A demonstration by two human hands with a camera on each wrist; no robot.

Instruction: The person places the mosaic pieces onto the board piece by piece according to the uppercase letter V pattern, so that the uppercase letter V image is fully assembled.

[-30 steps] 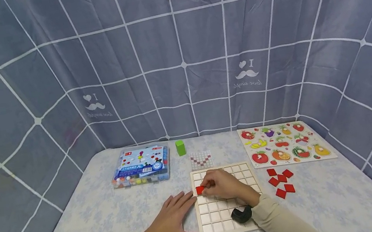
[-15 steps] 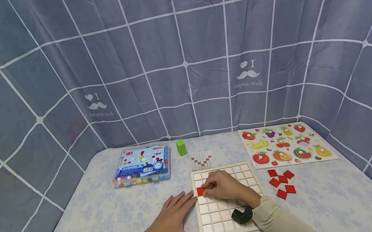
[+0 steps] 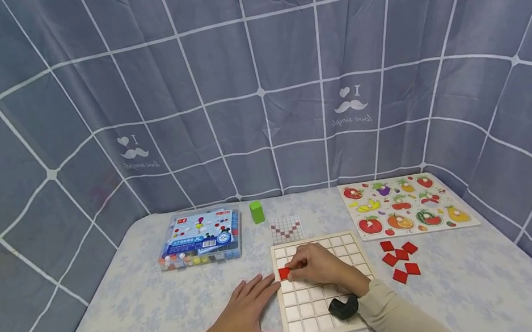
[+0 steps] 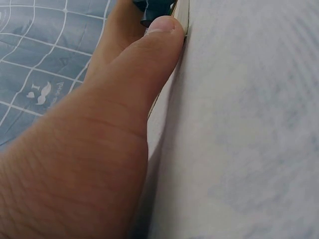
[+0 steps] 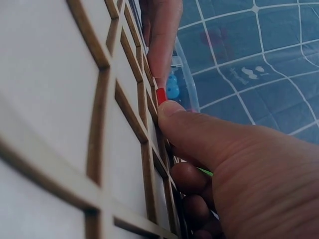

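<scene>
A wooden grid board (image 3: 310, 327) lies on the table in the middle of the head view. My right hand (image 3: 318, 263) reaches over it and pinches the right side of a red square tile (image 3: 284, 274) with thumb and curled forefinger. That tile sits at a cell in the board's leftmost column, in the upper half. Seen from the right wrist, the thumb (image 5: 199, 130) presses at the tile's edge (image 5: 161, 95). My left hand (image 3: 248, 316) is spread flat on the table, with fingertips and thumb tip right at the board's left edge.
Several loose red tiles (image 3: 401, 255) lie right of the board. Behind it are a small pattern card (image 3: 287, 229) and a green block (image 3: 257, 212). A clear plastic box (image 3: 199, 238) stands back left, a fruit puzzle board (image 3: 406, 206) back right. A tiled-pattern curtain (image 3: 239, 124) encloses the table.
The red tile, slightly askew one second ago, now lies squarer in its cell. My right fingers have barely shifted and my left hand has stayed in place.
</scene>
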